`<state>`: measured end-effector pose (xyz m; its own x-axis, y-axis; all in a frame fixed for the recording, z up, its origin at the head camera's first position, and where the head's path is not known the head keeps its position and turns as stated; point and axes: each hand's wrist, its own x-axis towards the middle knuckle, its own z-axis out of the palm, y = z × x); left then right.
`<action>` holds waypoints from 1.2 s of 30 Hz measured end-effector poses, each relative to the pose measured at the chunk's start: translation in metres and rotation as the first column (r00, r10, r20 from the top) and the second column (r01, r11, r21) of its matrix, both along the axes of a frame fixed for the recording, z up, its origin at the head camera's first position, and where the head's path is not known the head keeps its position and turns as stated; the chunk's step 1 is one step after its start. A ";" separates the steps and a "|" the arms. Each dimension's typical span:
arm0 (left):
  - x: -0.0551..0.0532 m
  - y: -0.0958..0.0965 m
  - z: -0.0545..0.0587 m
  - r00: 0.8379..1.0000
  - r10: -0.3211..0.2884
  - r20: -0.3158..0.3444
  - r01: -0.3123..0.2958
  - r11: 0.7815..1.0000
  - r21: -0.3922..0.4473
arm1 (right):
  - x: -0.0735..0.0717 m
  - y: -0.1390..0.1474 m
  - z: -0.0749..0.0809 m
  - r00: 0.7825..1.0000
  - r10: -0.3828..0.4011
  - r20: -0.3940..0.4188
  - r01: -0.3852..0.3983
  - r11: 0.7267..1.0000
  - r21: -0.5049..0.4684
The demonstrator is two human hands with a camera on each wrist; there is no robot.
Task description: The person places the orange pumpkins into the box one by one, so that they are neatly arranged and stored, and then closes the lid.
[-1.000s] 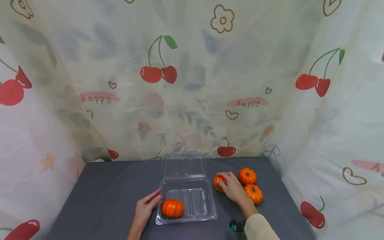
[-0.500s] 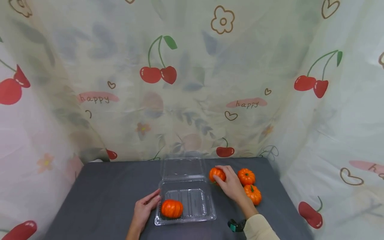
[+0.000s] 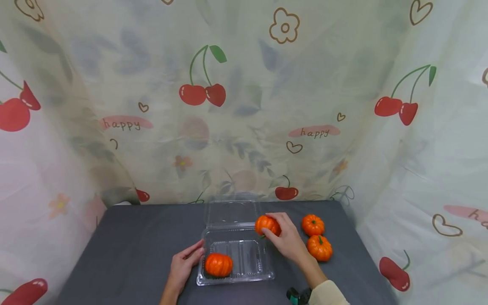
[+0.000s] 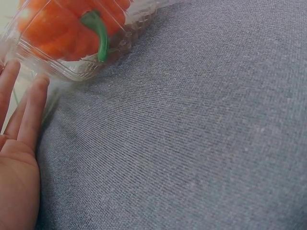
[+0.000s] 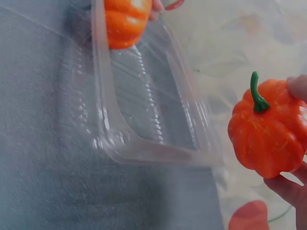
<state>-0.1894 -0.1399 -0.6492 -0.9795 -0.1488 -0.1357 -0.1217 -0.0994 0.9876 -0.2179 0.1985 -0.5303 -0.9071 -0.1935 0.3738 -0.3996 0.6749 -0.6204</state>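
The only writing I can read is the word "happy", in thin brown letters over pink smears, twice on the pale patterned cloth hanging (image 3: 244,63) behind the table; a third copy at the right is cut off after "h". Printed red cherries, hearts and flowers surround it.

My right hand (image 3: 287,239) pinches a glossy orange, ribbed toy pumpkin with a curved green stem (image 3: 267,225), thumb on one side and fingers on the other. I hold it in the air near the far right corner of a clear, thin plastic clamshell container (image 3: 244,280). The container's floor is moulded in ridges, and its transparent lid (image 3: 233,214) is folded back.

My left hand (image 3: 184,264) lies with fingers straight and a little spread, tips against the container's left side. Inside, in the near left corner, a second orange pumpkin (image 3: 218,265) lies tipped over, its green stem showing through the plastic.

Right of my right hand, two more orange pumpkins (image 3: 320,248) sit upright on the dark grey, woven tablecloth (image 3: 145,245).
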 end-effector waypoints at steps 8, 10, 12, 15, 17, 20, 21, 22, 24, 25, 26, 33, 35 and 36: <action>0.001 0.002 0.004 1.000 -0.009 0.016 0.009 1.000 0.007 | 0.008 -0.013 -0.001 0.996 0.076 -0.037 -0.077 0.996 -0.034; 0.000 0.003 0.004 1.000 -0.013 0.018 0.013 1.000 0.007 | 0.010 -0.016 -0.001 0.994 0.094 -0.046 -0.096 0.994 -0.041; 0.000 0.003 0.003 1.000 -0.015 0.022 0.015 1.000 0.008 | 0.014 -0.018 -0.002 0.992 0.116 -0.043 -0.118 0.992 -0.053; 0.000 0.004 0.002 0.999 -0.023 0.031 0.022 1.000 0.010 | 0.020 -0.022 -0.007 0.987 0.154 -0.033 -0.156 0.986 -0.064; -0.001 0.003 0.001 0.999 -0.029 0.027 0.028 1.000 0.008 | 0.024 -0.025 -0.011 0.983 0.179 -0.027 -0.181 0.981 -0.075; -0.001 0.001 0.000 0.999 -0.020 0.027 0.019 1.000 0.013 | 0.029 -0.030 -0.018 0.975 0.222 -0.027 -0.224 0.971 -0.088; -0.002 0.001 0.000 1.000 -0.013 0.026 0.013 1.000 0.011 | 0.030 -0.032 -0.020 0.971 0.236 -0.031 -0.238 0.967 -0.090; -0.002 0.000 0.000 1.000 -0.010 0.024 0.010 1.000 0.002 | 0.031 -0.034 -0.022 0.968 0.248 -0.036 -0.250 0.964 -0.091; -0.002 -0.002 0.000 1.000 0.000 0.028 0.000 1.000 0.003 | 0.033 -0.037 -0.026 0.963 0.265 -0.044 -0.268 0.960 -0.085; -0.002 -0.002 0.000 1.000 0.000 0.029 0.000 1.000 0.000 | 0.033 -0.038 -0.028 0.962 0.269 -0.055 -0.273 0.959 -0.077; -0.002 -0.002 0.001 1.000 -0.002 0.031 0.002 1.000 -0.003 | 0.035 -0.039 -0.030 0.961 0.270 -0.056 -0.273 0.959 -0.073; 0.000 -0.001 0.001 1.000 -0.008 0.011 0.008 1.000 0.002 | 0.042 -0.041 -0.041 0.960 0.279 0.003 -0.278 0.959 -0.056; 0.000 0.000 0.000 1.000 -0.007 0.003 0.007 1.000 0.001 | 0.043 -0.041 -0.043 0.959 0.284 0.004 -0.284 0.958 -0.042; 0.000 0.000 0.000 1.000 -0.008 -0.003 0.008 1.000 -0.005 | 0.043 -0.042 -0.043 0.958 0.288 0.004 -0.288 0.957 -0.036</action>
<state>-0.1895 -0.1401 -0.6494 -0.9811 -0.1413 -0.1320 -0.1196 -0.0931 0.9884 -0.1747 0.1567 -0.5737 -0.8183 -0.4342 0.3767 -0.5681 0.5104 -0.6456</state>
